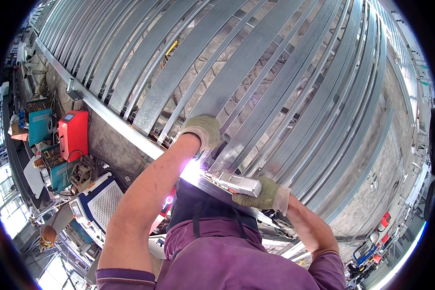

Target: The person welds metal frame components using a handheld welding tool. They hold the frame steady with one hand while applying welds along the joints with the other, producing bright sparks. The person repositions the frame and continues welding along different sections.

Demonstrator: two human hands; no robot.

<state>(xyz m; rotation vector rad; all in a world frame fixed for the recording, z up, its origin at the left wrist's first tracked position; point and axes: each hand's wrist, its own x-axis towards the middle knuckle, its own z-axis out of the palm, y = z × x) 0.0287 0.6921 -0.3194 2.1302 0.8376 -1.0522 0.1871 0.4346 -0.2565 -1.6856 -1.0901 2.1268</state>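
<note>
My left hand (204, 131), in a green work glove, is closed over the near end of a wide grey metal bar (227, 89); its fingertips are hidden. My right hand (267, 194), gloved too, is wrapped round a silver box-shaped welding torch (239, 184) with its narrow end toward the left. A white-violet glare (192, 172) burns just left of the torch, below my left hand, and washes out the joint there. It lies along the long metal edge rail (116, 124) where the bars end.
Many parallel bars spread ahead over a concrete floor (372, 186). A yellow tool (171, 47) lies among them. At left stand a red machine (74, 135), teal machines (40, 126) with cables, and a white-and-blue unit with a perforated panel (101, 205). More red equipment (384, 220) sits far right.
</note>
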